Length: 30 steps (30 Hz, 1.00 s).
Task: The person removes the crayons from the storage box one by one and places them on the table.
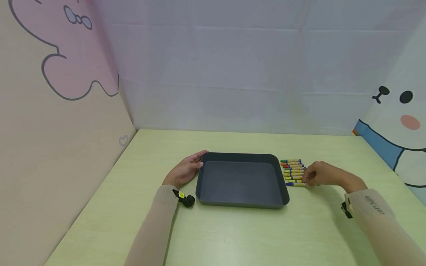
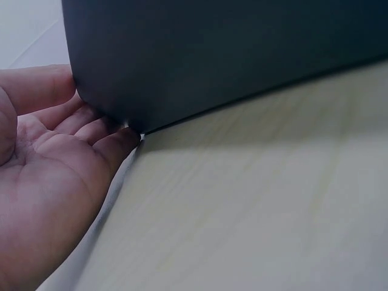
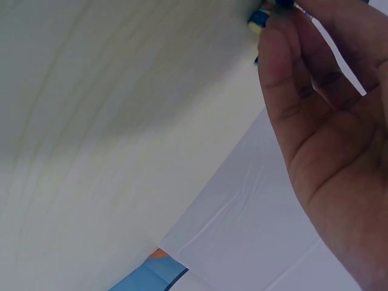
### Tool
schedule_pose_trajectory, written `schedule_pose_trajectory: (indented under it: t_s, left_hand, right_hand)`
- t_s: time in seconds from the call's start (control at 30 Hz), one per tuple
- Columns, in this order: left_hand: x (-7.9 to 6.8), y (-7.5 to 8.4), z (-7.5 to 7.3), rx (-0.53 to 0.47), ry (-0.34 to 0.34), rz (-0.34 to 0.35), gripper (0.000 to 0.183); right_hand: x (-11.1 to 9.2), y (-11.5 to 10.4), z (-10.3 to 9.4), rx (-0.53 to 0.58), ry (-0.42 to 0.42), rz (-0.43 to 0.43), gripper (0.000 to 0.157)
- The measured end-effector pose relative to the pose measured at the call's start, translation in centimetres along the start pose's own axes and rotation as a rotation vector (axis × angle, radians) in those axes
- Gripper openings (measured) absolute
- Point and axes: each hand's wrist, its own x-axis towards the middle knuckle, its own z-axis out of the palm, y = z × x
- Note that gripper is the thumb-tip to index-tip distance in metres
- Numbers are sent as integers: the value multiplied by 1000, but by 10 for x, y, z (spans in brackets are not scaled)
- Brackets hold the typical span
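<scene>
A dark grey rectangular tray (image 1: 243,204) lies on the table. At its far left corner my left hand (image 1: 184,170) holds the edge, thumb by the rim. In the left wrist view, the thumb and fingers of the left hand (image 2: 54,163) meet the tray's dark outer wall (image 2: 212,54). Right of the tray, several crayons (image 1: 293,173) in yellow wrappers lie side by side. My right hand (image 1: 321,174) pinches the end of the nearest one, a blue crayon (image 1: 294,184). The right wrist view shows the right hand (image 3: 333,139) with fingertips together at a blue end (image 3: 284,3).
The pale yellow-green table (image 1: 233,236) meets a whitish sheet (image 1: 216,74) at the back. Printed cartoon panels stand at the left (image 1: 66,122) and at the right (image 1: 406,147). A black wrist device (image 1: 186,200) sits beside the tray's left side.
</scene>
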Motion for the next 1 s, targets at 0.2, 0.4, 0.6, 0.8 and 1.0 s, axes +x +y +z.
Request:
schedule_pose_trajectory:
  t_s: [0.2,0.4,0.6,0.8,1.0]
  left_hand:
    - [1,0,1,-15,5,2,60]
    - [1,0,0,-14,12,5,61]
    - [2,1,-1,5,37,-3,61]
    - [3,6,-1,101,85,-46,57]
    - [2,22,-2,209,111,-39,51]
  right_hand:
    - [-2,0,3,17,6,-9,6]
    - [-1,0,4,18,9,-13,8]
    - [1,1,2,-5,10,-21,10]
    - [4,-2,-2,-26,20,-39,11]
    - [5,-14,-13,-70,36,-73,19]
